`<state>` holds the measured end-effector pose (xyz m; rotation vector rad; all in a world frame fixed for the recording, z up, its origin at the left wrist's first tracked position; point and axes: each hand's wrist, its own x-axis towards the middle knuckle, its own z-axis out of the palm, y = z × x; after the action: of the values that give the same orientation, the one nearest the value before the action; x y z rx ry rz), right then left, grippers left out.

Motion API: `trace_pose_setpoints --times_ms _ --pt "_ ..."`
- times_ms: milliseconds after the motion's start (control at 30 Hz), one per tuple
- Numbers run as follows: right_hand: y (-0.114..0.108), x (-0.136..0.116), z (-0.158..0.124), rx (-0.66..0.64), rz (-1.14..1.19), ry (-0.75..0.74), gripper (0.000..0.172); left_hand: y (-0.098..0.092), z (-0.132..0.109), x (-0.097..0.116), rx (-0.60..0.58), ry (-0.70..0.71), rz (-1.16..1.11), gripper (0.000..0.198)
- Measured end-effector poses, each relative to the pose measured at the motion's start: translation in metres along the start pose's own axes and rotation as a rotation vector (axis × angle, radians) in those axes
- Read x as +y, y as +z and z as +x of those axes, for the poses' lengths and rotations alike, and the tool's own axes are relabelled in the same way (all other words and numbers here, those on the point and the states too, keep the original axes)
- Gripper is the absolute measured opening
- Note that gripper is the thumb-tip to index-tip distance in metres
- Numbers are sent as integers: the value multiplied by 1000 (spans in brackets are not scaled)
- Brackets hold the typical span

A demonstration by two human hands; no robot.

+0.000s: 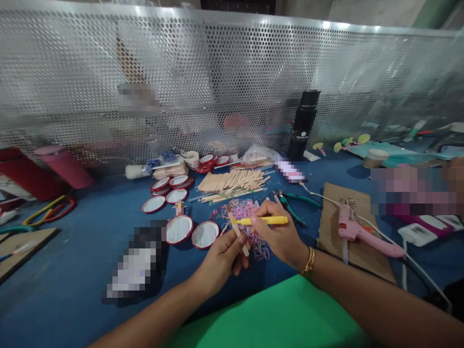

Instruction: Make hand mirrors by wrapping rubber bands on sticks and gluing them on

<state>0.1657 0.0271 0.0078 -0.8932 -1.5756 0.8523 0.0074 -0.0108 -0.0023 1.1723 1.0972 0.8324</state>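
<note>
In my left hand (pixel 225 255) is a wooden craft stick (pixel 236 230), pinched near its lower end and tilted, its upper part brown. My right hand (pixel 278 233), with a gold bracelet at the wrist, grips a yellow marker (pixel 270 220); its tip points left and meets or nearly meets the stick. Beneath the hands lies a heap of colourful rubber bands (pixel 243 210), partly hidden by them. Just left are two round red-rimmed lids (pixel 205 235), pale inside. Behind the bands spreads a pile of plain craft sticks (pixel 235 180).
A pink glue gun (pixel 366 237) rests on cardboard (pixel 328 212) at right, its cord trailing. Teal-handled pliers (pixel 295 208) lie nearer the middle. A black bottle (pixel 303 126) stands before a perforated metal screen (pixel 203 82). More red-rimmed lids (pixel 153 204) are stacked at left.
</note>
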Motion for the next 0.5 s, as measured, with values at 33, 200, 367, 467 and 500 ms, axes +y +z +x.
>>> trace_pose_setpoints --times_ms 33,200,367,467,500 --pt "-1 -1 0 1 -16 -10 16 0 0 0 -3 -3 1 40" --pt "-1 -1 2 12 -38 -22 15 -1 0 1 6 -19 27 41" --pt "2 1 3 -1 -39 -30 17 0 0 3 1 -11 28 44" --pt "3 1 4 -22 -43 -21 17 0 1 3 1 -8 22 43" --pt "2 1 5 -28 -44 -19 17 0 1 3 5 -7 21 43"
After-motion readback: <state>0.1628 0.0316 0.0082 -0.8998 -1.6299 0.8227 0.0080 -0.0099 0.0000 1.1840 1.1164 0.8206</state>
